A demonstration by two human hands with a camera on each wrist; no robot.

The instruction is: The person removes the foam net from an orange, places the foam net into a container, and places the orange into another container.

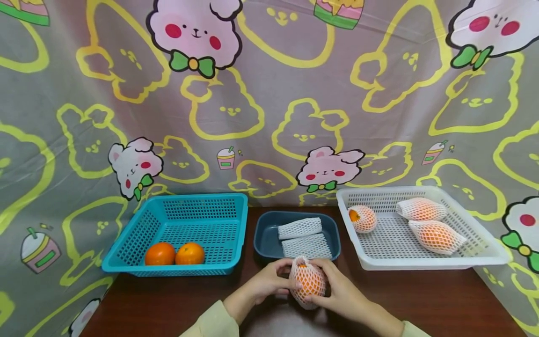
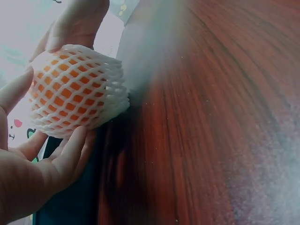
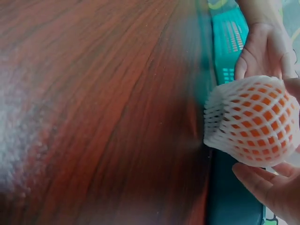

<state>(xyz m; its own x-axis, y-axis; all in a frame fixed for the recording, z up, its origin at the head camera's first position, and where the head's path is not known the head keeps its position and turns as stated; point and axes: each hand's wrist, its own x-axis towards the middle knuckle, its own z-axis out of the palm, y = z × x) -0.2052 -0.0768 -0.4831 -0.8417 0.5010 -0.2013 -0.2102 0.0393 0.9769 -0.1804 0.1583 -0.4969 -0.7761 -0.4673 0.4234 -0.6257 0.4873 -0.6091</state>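
Between both hands, close over the front of the table, is an orange (image 1: 310, 282) in a white foam net sleeve. My left hand (image 1: 266, 282) grips it from the left, thumb and fingers curled about its side. On the other side my right hand (image 1: 346, 289) holds it, with fingertips behind and thumb in front. In the left wrist view, the foam net (image 2: 70, 91) covers the fruit and its loose end sticks out past it. The same gathered end of the sleeve (image 3: 216, 115) shows in the right wrist view.
A dark blue tray (image 1: 263, 250) behind the hands holds two flat foam nets (image 1: 300, 228). At left, a teal basket (image 1: 243, 224) contains two bare oranges (image 1: 190, 253). The white basket (image 1: 425, 262) at right has three net-covered oranges (image 1: 435, 236). A patterned curtain (image 1: 269, 112) hangs behind.
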